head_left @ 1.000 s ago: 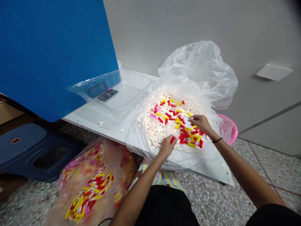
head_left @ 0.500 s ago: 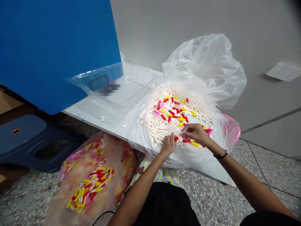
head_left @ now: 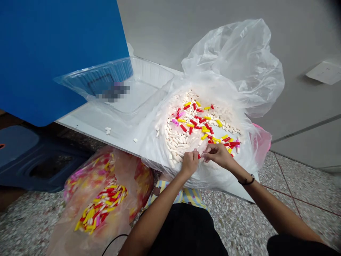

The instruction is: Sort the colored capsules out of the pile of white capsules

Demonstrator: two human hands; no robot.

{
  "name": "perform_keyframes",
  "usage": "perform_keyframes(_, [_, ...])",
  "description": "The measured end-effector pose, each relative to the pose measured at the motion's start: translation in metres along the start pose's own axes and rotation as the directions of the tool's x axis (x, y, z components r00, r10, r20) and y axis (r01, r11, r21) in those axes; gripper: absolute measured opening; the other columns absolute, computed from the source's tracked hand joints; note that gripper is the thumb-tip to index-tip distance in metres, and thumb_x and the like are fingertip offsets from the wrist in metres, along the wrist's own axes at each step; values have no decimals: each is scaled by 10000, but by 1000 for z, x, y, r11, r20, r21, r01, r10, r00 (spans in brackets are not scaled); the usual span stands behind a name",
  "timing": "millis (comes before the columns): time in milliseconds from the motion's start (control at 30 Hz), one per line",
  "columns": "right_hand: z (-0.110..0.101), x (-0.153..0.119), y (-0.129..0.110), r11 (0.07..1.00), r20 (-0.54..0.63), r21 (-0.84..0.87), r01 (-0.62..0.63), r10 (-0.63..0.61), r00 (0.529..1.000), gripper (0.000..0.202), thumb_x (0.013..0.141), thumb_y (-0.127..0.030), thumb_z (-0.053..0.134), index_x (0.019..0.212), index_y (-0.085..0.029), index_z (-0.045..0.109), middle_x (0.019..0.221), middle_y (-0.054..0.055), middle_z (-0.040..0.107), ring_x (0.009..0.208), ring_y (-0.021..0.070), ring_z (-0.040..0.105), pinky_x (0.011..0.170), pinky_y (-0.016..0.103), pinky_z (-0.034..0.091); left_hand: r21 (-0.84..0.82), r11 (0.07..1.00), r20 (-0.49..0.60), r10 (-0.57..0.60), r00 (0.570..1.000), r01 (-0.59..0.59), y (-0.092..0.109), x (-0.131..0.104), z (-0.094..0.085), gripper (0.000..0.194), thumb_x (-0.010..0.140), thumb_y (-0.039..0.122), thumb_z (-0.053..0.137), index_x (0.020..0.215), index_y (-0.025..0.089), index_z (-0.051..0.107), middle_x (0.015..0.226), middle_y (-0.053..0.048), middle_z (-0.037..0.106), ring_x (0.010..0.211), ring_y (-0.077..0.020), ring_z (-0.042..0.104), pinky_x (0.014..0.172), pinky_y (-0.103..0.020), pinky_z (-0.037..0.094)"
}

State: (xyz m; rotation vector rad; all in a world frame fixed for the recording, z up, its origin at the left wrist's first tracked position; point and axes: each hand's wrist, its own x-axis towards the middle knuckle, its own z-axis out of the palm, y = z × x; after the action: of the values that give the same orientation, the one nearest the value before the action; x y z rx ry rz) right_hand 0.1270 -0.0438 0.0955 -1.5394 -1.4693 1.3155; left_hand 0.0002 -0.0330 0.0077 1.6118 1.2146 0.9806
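black cable (head_left: pixel 113 239): curves beside the left forearm; in the inspector's judgement, a wide arm swing could snag on it.
floor bag (head_left: pixel 66 227): slack plastic, gaping, holding red, yellow, white and pink pieces; a foot catching the film could spill them.
left hand (head_left: pixel 189 164): closed on a short red tube (head_left: pixel 199 156), whose end protrudes past the fingers; a hard squeeze could shoot it out.
right hand (head_left: pixel 220 156): fingertips drawn together at the tube's exposed end; what they grip, if anything, cannot be told. poor alignment there could cause a slip.
red tube: between both hands, over the near part of the table bag (head_left: pixel 160 156); if dropped, it could be lost among similar pieces.
white plugs (head_left: pixel 177 140): massed loosely around the coloured tubes (head_left: pixel 209 129); a brushing wrist could scatter them.
white table (head_left: pixel 122 146): bag film overhangs the near edge; a tug on it could shift the contents.
stray white pieces (head_left: pixel 108 131): near that edge, easily knocked off by a sleeve or film.
clear plastic tray (head_left: pixel 151 71): beside the bag, light-looking, liable to slide if nudged.
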Motion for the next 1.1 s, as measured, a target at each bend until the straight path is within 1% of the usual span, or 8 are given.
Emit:
perform_keyframes(100, [5, 0, 0, 999, -58, 24, -25, 27, 998, 414, 539, -453, 799, 554, -185, 484, 499, 16, 631, 477, 176, 636, 471, 271, 520, 38, 999, -39, -1, 999, 2, -1, -1, -1, 539, 940, 398, 241, 476, 190, 418, 448, -38, 471, 458, -123, 425, 538, -272, 282])
perform_keyframes(267, [1, 3, 0, 998, 38, -43, -53, 54, 998, 399, 533, -426, 802, 551, -176, 492, 480, 7, 614, 488, 185, 647, 441, 243, 500, 95, 993, 25, 64, 998, -66, 0, -2, -3, 548, 944, 335, 220, 491, 169, 480, 462, -48, 508, 459, -120, 459, 526, -260, 282])
perform_keyframes(500, [2, -3, 18, 996, -72, 91, -2, 9, 997, 384, 525, -425, 804, 585, -179, 516, 516, 4, 625, 506, 173, 639, 491, 271, 530, 153, 986, 10, 59, 998, -59, 7, -6, 0, 501, 940, 329, 262, 547, 161, 523, 492, -26, 511, 497, -126, 477, 533, -248, 306])
perform_keyframes(600, [-16, -15, 30, 992, -228, 103, 68, -43, 973, 357, 548, -454, 786, 623, -174, 578, 567, 21, 647, 542, 176, 642, 546, 296, 548, 105, 978, 33, 177, 984, -179, 16, 7, -11, 350, 926, 266, 310, 771, 161, 606, 687, -28, 609, 660, -135, 550, 635, -235, 392])
perform_keyframes(700, [-54, -29, 46, 990, -470, 112, 87, -24, 882, 369, 549, -476, 779, 693, -173, 623, 671, 48, 686, 647, 207, 669, 640, 333, 562, 245, 919, 32, 311, 950, -309, 23, 38, -38, 289, 859, 104, 363, 990, 174, 611, 973, -60, 636, 924, -167, 550, 829, -283, 416])
perform_keyframes(800, [-94, -39, 63, 998, -584, 21, 59, -36, 811, 376, 571, -466, 765, 767, -164, 655, 791, 86, 709, 773, 248, 676, 732, 372, 549, 574, 743, 178, 298, 938, -345, 24, 77, -64, 389, 764, -4, 399, 1019, 183, 626, 1131, -85, 597, 1072, -235, 468, 920, -385, 365])
perform_keyframes(933, [-120, -38, 80, 984, -571, -179, -2, -102, 814, 295, 644, -420, 704, 786, -166, 657, 807, 104, 709, 780, 263, 666, 716, 385, 532, 785, 505, 299, 197, 934, -358, 19, 108, -69, 315, 724, 2, 450, 920, 159, 641, 1180, -120, 538, 1075, -273, 434, 882, -406, 361])
perform_keyframes(1100, [-112, -13, 75, 803, -468, -595, -38, -307, 828, 149, 720, -191, 547, 814, -165, 659, 910, 104, 696, 860, 248, 638, 785, 366, 496, 817, 488, 241, 192, 951, -306, 15, 112, -56, 280, 742, -2, 423, 856, 147, 630, 1090, -124, 532, 1019, -247, 456, 828, -351, 379])
